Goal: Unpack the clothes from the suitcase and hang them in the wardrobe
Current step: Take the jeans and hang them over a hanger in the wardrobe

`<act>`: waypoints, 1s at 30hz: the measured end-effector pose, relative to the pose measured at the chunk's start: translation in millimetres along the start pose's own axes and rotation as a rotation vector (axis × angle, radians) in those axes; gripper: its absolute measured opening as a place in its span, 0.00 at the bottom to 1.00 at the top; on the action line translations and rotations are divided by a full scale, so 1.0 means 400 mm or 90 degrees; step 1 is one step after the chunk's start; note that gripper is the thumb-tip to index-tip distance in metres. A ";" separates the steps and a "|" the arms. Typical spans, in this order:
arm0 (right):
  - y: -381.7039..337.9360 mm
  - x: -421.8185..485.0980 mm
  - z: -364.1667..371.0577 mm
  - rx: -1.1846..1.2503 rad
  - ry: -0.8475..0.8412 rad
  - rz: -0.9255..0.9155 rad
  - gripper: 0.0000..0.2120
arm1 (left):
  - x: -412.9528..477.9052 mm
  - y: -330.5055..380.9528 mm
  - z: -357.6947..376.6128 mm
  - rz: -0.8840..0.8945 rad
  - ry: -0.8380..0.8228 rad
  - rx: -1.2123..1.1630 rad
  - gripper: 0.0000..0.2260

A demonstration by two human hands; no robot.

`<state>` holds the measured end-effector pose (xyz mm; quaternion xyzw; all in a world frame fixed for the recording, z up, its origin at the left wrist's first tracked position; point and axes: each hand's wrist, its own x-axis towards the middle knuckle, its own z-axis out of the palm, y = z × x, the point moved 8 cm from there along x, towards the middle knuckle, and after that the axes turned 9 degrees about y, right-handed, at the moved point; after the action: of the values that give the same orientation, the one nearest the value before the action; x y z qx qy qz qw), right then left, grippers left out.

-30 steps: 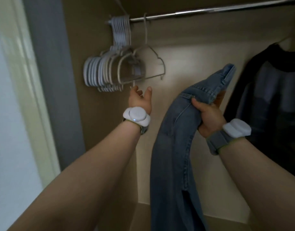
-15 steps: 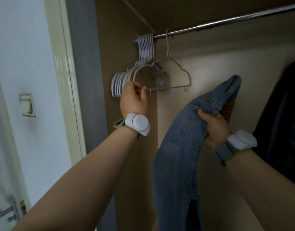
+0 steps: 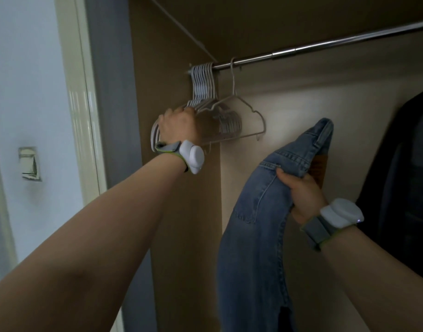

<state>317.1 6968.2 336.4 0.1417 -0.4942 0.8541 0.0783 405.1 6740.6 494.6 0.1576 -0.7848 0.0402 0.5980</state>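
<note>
A pair of blue jeans (image 3: pixel 260 224) hangs folded from my right hand (image 3: pixel 301 195), which grips them near the waistband at the right of the wardrobe opening. A bunch of several white hangers (image 3: pixel 203 92) hangs at the left end of the metal rail (image 3: pixel 325 45). One white hanger (image 3: pixel 244 109) hangs slightly apart to their right. My left hand (image 3: pixel 179 125) is raised to the hangers, its fingers curled over the shoulder of the bunch at its left side. The suitcase is out of view.
A dark garment (image 3: pixel 402 178) hangs at the right end of the rail. The brown wardrobe side panel (image 3: pixel 172 56) stands just left of the hangers. Beyond it are a pale door frame (image 3: pixel 79 92) and a wall switch (image 3: pixel 29 162).
My left hand rose from below the hangers to their lower bar and now grips the bunch at its upper left. The view has swung left and closer. The jeans stay in my right hand.
</note>
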 end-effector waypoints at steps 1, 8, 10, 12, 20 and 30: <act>-0.003 0.001 -0.003 -0.003 -0.001 -0.002 0.16 | 0.005 0.010 0.001 0.002 -0.005 -0.009 0.11; -0.012 0.002 -0.014 -0.011 -0.003 -0.010 0.13 | 0.048 0.063 0.002 -0.112 -0.064 -0.113 0.13; -0.013 0.004 -0.020 -0.018 -0.001 -0.011 0.11 | 0.052 0.078 0.000 -0.123 -0.042 -0.140 0.14; -0.015 0.005 -0.031 -0.019 0.004 -0.010 0.11 | 0.049 0.088 -0.001 -0.129 -0.019 -0.163 0.15; -0.034 -0.004 -0.084 -0.016 0.051 -0.047 0.13 | -0.017 0.117 0.009 -0.142 0.020 -0.255 0.13; -0.023 -0.026 -0.142 -0.002 0.082 -0.043 0.06 | -0.048 0.141 0.001 -0.184 0.022 -0.291 0.12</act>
<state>320.1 7022.0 313.8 0.1027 -0.4842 0.8577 0.1391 392.5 6797.7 483.3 0.1282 -0.7326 -0.2208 0.6310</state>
